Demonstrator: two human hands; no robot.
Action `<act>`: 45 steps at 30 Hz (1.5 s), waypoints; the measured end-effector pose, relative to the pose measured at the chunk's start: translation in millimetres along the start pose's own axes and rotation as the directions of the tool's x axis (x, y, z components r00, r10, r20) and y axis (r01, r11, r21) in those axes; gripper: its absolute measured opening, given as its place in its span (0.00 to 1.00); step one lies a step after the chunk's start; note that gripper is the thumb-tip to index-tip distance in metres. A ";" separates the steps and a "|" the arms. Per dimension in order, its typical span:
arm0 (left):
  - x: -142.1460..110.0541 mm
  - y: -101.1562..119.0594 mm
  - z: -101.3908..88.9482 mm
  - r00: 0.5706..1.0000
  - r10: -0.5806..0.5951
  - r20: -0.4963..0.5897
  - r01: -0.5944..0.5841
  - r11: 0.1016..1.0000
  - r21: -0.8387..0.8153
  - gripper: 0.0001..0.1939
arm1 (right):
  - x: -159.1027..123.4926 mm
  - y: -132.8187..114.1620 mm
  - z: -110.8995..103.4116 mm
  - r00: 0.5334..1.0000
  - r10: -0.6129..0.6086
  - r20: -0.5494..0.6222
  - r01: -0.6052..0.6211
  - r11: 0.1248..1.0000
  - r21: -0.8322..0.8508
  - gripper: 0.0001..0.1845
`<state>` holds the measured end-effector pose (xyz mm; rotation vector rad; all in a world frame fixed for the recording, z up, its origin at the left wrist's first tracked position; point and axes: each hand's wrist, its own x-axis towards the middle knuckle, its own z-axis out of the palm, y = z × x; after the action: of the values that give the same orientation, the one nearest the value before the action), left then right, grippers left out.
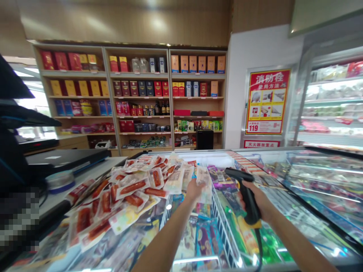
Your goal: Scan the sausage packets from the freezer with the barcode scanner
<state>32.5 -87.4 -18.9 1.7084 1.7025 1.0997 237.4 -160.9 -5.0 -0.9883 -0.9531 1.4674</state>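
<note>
In my right hand (pixel 259 200) is a black barcode scanner (pixel 251 206), gripped by its handle. Its head points left and a cable hangs from its base. My left hand (pixel 195 189) is closed on a clear, pale plastic packet (pixel 204 181), whose contents I cannot make out. To the left of that hand, vacuum-packed sausages (pixel 133 187) lie in a loose heap on the freezer's glass top. More pale packets (pixel 174 180) rest at the heap's right end, close to my left fingers.
Beneath my hands is a chest freezer with a white wire divider (pixel 222 223) and colourful ice cream packets (pixel 204 238). A counter with a black device (pixel 68 160) and a tape roll (pixel 60 180) stands left. Shelves (pixel 141 97) of boxes line the back; a lit fridge (pixel 334 102) is right.
</note>
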 end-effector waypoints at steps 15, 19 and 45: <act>22.6 -5.3 23.1 0.986 0.156 0.052 -0.140 0.962 -0.233 0.12 | -3.3 -4.1 1.6 0.998 0.018 0.065 -0.022 0.998 0.066 0.15; 19.6 -3.9 20.9 0.987 0.156 0.042 -0.142 0.960 -0.242 0.13 | -2.0 -3.4 0.3 0.996 0.047 0.078 -0.053 0.996 0.076 0.16; 14.8 2.8 20.4 0.989 0.143 -0.022 -0.144 0.987 -0.064 0.14 | -9.5 -4.2 12.0 0.998 -0.009 0.070 0.007 1.000 0.023 0.15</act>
<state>49.0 -69.2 -25.0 1.8082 1.5559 1.2239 228.3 -170.5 3.7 -0.9209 -0.9870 1.5113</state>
